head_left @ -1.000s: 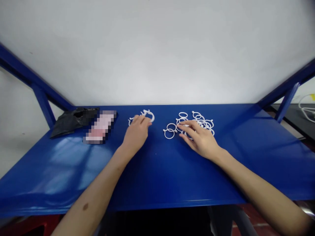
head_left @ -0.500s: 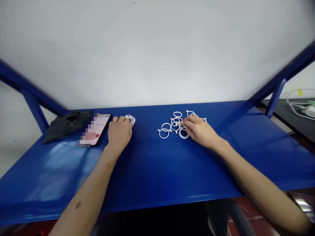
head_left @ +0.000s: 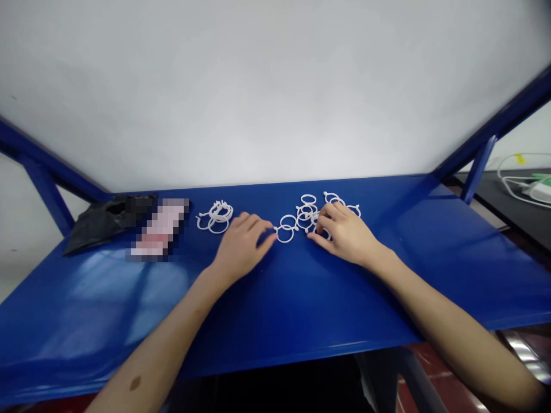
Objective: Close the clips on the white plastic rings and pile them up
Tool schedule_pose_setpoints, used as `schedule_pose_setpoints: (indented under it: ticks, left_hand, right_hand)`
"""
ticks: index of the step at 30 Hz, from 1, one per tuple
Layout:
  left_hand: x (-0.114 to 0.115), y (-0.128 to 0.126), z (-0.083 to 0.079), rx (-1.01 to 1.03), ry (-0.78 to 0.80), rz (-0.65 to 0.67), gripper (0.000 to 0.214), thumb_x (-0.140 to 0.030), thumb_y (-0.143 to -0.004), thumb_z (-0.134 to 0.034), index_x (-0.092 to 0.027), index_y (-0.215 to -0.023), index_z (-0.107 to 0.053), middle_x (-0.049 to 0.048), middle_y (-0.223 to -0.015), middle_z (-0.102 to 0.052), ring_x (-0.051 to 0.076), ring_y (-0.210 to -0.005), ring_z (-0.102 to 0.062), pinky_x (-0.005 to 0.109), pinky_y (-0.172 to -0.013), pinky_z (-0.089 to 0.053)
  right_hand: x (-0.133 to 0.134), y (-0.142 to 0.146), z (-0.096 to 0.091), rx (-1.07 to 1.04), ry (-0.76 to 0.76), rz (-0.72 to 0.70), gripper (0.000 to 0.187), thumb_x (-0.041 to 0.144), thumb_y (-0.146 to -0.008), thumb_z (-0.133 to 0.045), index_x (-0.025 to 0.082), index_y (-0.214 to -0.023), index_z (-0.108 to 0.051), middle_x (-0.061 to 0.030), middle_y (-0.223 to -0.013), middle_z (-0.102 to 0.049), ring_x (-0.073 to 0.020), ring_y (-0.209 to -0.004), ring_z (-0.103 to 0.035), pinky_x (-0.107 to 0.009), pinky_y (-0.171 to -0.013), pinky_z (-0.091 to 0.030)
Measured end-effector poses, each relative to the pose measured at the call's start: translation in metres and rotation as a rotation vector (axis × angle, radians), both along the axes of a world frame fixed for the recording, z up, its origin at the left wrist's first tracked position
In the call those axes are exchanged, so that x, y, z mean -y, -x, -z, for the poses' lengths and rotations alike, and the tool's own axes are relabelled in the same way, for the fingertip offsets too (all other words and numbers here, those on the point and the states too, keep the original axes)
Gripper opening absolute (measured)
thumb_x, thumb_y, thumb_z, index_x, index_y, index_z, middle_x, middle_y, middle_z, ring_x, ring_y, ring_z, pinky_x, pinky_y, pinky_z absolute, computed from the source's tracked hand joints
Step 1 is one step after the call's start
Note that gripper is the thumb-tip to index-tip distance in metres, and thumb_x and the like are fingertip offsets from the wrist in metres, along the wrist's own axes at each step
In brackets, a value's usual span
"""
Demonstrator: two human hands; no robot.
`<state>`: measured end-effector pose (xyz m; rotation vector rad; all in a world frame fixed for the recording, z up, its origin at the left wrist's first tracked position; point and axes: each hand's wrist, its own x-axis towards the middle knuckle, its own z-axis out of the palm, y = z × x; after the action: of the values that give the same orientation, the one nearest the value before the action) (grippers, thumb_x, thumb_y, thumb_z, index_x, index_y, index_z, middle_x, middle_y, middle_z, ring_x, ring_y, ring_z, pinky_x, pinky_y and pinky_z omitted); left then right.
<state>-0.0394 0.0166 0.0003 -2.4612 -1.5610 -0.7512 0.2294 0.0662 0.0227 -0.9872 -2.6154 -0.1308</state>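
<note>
A loose heap of several white plastic rings [head_left: 307, 211] lies at the back middle of the blue shelf [head_left: 301, 298]. My right hand [head_left: 344, 234] rests on the heap's right side, fingers curled over rings there. My left hand [head_left: 241, 246] lies flat with fingers stretched toward a single white ring [head_left: 284, 233] at the heap's left edge, its fingertips just touching it. A small stack of white rings [head_left: 216, 217] sits apart to the left, beyond my left hand.
A phone [head_left: 157, 236] lies at the back left beside a crumpled black bag [head_left: 101, 221]. Blue frame struts [head_left: 477, 166] slope down at both ends of the shelf. White cables [head_left: 519, 183] lie on a dark surface at the far right.
My left hand let go of the small ring stack at the left and moved right to the single ring by the heap. My right hand stayed on the heap, shifting slightly.
</note>
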Motion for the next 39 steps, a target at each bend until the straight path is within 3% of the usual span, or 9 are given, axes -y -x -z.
schedule_pose_setpoints:
  ticks: [2, 5, 10, 18, 25, 30, 36, 39]
  left_hand:
    - [0.007, -0.015, 0.007, -0.035, 0.022, 0.093, 0.027, -0.042, -0.096, -0.058, -0.019, -0.107, -0.067, 0.0056, -0.097, -0.07, 0.024, -0.094, -0.058, 0.04, -0.087, -0.045]
    - [0.011, -0.027, 0.014, -0.103, 0.036, 0.116, 0.029, -0.041, -0.096, -0.06, -0.019, -0.112, -0.067, 0.006, -0.099, -0.069, 0.024, -0.093, -0.056, 0.04, -0.083, -0.044]
    - [0.006, -0.02, 0.013, -0.133, 0.078, 0.1, 0.019, -0.028, -0.1, -0.052, -0.022, -0.098, -0.07, 0.0039, -0.09, -0.064, 0.022, -0.088, -0.053, 0.037, -0.079, -0.043]
    - [0.005, -0.014, 0.006, -0.136, 0.089, 0.05, 0.013, -0.02, -0.097, -0.053, -0.019, -0.093, -0.065, 0.0034, -0.09, -0.064, 0.021, -0.088, -0.055, 0.036, -0.077, -0.042]
    - [0.008, -0.014, 0.006, -0.139, 0.16, 0.021, 0.018, -0.037, -0.096, -0.058, -0.02, -0.093, -0.064, 0.0044, -0.094, -0.066, 0.024, -0.091, -0.057, 0.039, -0.078, -0.042]
    - [0.007, -0.013, 0.006, -0.153, 0.147, 0.014, 0.024, -0.044, -0.096, -0.058, -0.021, -0.092, -0.063, 0.0049, -0.095, -0.066, 0.024, -0.093, -0.056, 0.04, -0.08, -0.042]
    - [0.008, -0.013, 0.004, -0.159, 0.148, 0.01, 0.026, -0.046, -0.093, -0.062, -0.021, -0.088, -0.062, 0.0052, -0.095, -0.066, 0.025, -0.094, -0.056, 0.041, -0.08, -0.041]
    - [0.009, -0.013, 0.003, -0.145, 0.168, 0.017, 0.028, -0.048, -0.092, -0.063, -0.02, -0.088, -0.061, 0.0052, -0.097, -0.066, 0.025, -0.095, -0.056, 0.041, -0.081, -0.041]
  right_hand:
    - [0.007, 0.007, 0.003, 0.053, -0.036, 0.032, 0.035, 0.048, -0.094, -0.061, 0.015, -0.081, -0.066, -0.0106, -0.093, -0.062, -0.0233, -0.085, -0.056, -0.037, -0.079, -0.047]
    - [0.017, 0.016, 0.006, 0.145, -0.024, 0.092, 0.028, 0.041, -0.095, -0.063, 0.014, -0.086, -0.066, -0.0095, -0.091, -0.062, -0.0213, -0.079, -0.057, -0.034, -0.071, -0.044]
    - [0.022, 0.022, 0.007, 0.213, 0.078, 0.069, 0.014, 0.023, -0.099, -0.056, 0.014, -0.091, -0.064, -0.0068, -0.089, -0.064, -0.0178, -0.073, -0.058, -0.031, -0.068, -0.042]
    - [0.02, 0.021, 0.009, 0.143, 0.129, -0.031, 0.022, 0.021, -0.103, -0.043, 0.013, -0.096, -0.063, -0.0094, -0.096, -0.064, -0.0179, -0.078, -0.059, -0.031, -0.07, -0.044]
    - [0.02, 0.019, 0.015, 0.033, 0.207, -0.103, 0.018, 0.017, -0.102, -0.042, 0.014, -0.099, -0.06, -0.0084, -0.092, -0.064, -0.0193, -0.081, -0.058, -0.032, -0.073, -0.048]
    - [0.022, 0.018, 0.015, 0.011, 0.155, -0.135, 0.022, 0.02, -0.103, -0.041, 0.014, -0.104, -0.062, -0.0096, -0.093, -0.064, -0.0204, -0.083, -0.058, -0.033, -0.073, -0.049]
    - [0.02, 0.015, 0.005, 0.011, 0.118, -0.137, 0.026, 0.029, -0.103, -0.048, 0.013, -0.093, -0.065, -0.0099, -0.091, -0.062, -0.0203, -0.081, -0.059, -0.033, -0.072, -0.051]
    - [0.016, 0.01, 0.001, -0.028, 0.087, -0.146, 0.027, 0.027, -0.104, -0.045, 0.013, -0.099, -0.067, -0.0103, -0.093, -0.064, -0.0208, -0.085, -0.061, -0.034, -0.075, -0.053]
